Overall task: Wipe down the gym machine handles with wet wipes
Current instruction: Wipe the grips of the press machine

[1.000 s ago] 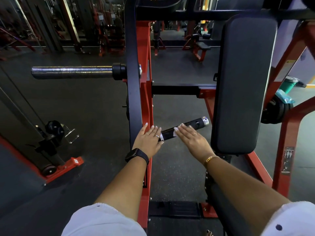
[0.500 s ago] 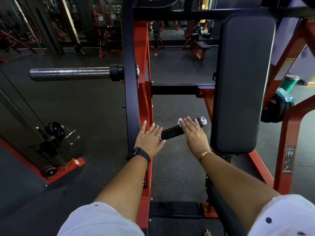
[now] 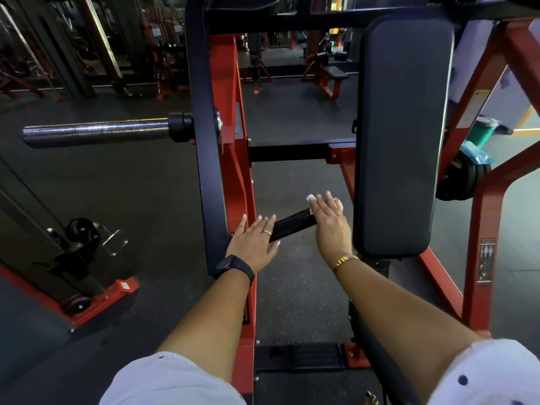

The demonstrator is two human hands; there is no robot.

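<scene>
No words or numbers can be read anywhere. There is a dark sticker (image 3: 486, 260) with small pictures on the red post (image 3: 485, 229) at the right, but its print is too small to read. A white and yellow label (image 3: 473, 108) sits on the slanted red bar (image 3: 496, 71) higher up, and it is blurry too. A small white tag (image 3: 124, 285) is on the red foot (image 3: 102, 299) at the left, also too tiny to read.

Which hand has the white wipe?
The right hand, the one with the gold bracelet, presses the wet wipe onto the black handle. The left hand wears a black watch.
</scene>
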